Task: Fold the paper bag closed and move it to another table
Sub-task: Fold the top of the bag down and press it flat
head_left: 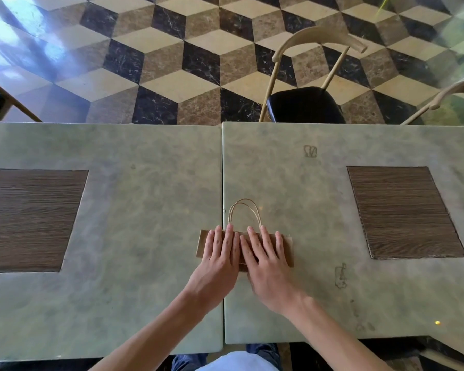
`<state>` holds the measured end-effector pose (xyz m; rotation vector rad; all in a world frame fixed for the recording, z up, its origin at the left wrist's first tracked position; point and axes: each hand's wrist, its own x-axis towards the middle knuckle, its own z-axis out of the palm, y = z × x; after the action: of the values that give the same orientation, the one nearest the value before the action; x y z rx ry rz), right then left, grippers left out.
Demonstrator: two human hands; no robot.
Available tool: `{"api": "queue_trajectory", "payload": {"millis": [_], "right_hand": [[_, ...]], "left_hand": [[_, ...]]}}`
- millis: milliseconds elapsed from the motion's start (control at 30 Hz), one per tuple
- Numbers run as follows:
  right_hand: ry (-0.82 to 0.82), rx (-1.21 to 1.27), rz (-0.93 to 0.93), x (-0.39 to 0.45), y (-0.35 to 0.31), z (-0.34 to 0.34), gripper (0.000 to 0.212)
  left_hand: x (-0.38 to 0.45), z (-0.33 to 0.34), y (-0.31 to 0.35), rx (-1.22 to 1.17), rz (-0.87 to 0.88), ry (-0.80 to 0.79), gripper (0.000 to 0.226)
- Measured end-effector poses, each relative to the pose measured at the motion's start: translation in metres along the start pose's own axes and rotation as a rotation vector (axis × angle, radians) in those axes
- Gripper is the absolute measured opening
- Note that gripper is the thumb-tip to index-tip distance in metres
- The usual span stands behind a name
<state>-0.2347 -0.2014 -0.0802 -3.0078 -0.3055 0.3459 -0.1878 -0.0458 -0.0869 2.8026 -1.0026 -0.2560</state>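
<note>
Our left hand [220, 259] and right hand [265, 261] lie flat, fingers spread, side by side, pressing the folded paper bag [288, 246]. The bag straddles the seam between left table [118, 236] and right table [319, 210], its twine handles [245, 210] pointing away. Beyond stands a chair [306, 103]

Middle of paper bag [287, 247] hidden under left hand [217, 259] and right hand [267, 266]; only side strips and far edge show. Bag's near edge mostly covered. Ends of handle loops [244, 213] vanish behind fingers [228, 238]. Left desk [113, 263] and right desk [319, 199] cut by frame edges. Chair [306, 103] seat partly behind desk edge. Small marks on right desk too faint to read.
</note>
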Motion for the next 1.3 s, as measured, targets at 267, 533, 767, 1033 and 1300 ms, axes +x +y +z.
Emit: {"api": "queue_trajectory", "payload": {"millis": [267, 533, 767, 1033, 1300], "right_hand": [[0.094, 0.321, 0.024, 0.004, 0.02, -0.005, 0.05], [0.205, 0.208, 0.308, 0.016, -0.005, 0.004, 0.042], [0.232, 0.155, 0.378, 0.023, -0.012, 0.01, 0.041], [0.271, 0.208, 0.342, 0.014, -0.001, 0.01, 0.052], [0.429, 0.415, 0.693, -0.008, 0.019, 0.016, 0.1]], "left_hand": [[0.004, -0.013, -0.01, -0.171, -0.022, -0.044, 0.06], [0.003, -0.008, 0.009, -0.089, -0.335, 0.037, 0.047], [0.003, 0.001, 0.01, -0.068, -0.368, 0.031, 0.047], [-0.002, -0.001, 0.014, -0.115, -0.435, 0.087, 0.045], [-0.01, -0.006, 0.006, -0.557, -0.849, 0.177, 0.075]]}}
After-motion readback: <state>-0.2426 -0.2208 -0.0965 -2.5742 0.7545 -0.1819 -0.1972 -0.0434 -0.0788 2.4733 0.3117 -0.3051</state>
